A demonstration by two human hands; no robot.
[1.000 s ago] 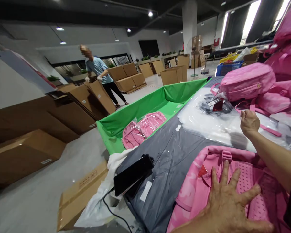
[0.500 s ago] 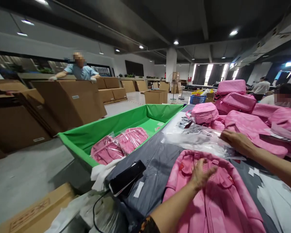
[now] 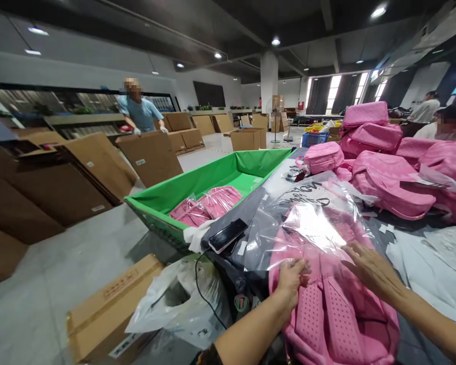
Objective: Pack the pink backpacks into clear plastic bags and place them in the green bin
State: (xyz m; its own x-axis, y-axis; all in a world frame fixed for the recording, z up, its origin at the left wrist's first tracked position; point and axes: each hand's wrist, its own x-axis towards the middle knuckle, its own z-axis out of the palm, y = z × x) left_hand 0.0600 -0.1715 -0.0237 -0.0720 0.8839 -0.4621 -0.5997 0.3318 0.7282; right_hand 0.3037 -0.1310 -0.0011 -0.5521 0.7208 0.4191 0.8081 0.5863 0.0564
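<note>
A pink backpack lies in front of me with its padded, perforated shoulder straps facing up. Over its top part is spread a clear plastic bag with black printing, shiny under the lights. My left hand is closed on the near edge of that bag, left of the straps. On the right side of the backpack, my right hand has its fingers at the bag's edge and seems to pinch the film. Part of its grip is hidden.
A green fabric bin beyond the table holds bagged pink backpacks. A black device with a cable lies at the table's left edge. Pink bags are piled to the right. A co-worker handles cardboard far left.
The plastic bag now lies over the backpack's top, and both hands have come nearer to me at its edge. My left hand has left the backpack's top. The co-worker's cardboard has been lowered.
</note>
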